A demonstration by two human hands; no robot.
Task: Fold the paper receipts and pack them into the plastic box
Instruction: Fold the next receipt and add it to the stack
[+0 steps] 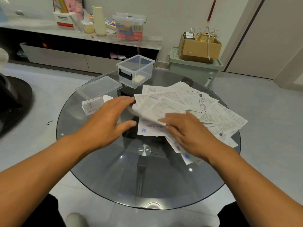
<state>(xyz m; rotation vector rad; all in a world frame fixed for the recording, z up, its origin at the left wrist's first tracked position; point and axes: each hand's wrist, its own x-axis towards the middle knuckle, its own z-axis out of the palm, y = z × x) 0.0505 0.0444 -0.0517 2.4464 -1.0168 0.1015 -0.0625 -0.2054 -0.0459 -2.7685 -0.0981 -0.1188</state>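
A loose pile of white paper receipts (180,102) covers the right half of the round glass table (114,177). My right hand (188,130) rests flat on the pile's near edge, its fingers on one sheet. My left hand (106,118) hovers open just left of the pile, fingertips near its edge. The clear plastic box (136,71) with black latches stands open at the table's far side, a small pale item on its floor. Its clear lid (98,87) lies to the left, with a folded receipt (91,104) in front of it.
Behind the table runs a low cabinet (82,38) carrying a filled plastic container (129,27), a cream bottle and boxes. A green storage bin (195,69) with a cardboard box on top stands at the back right. A dark round object sits on the floor at left.
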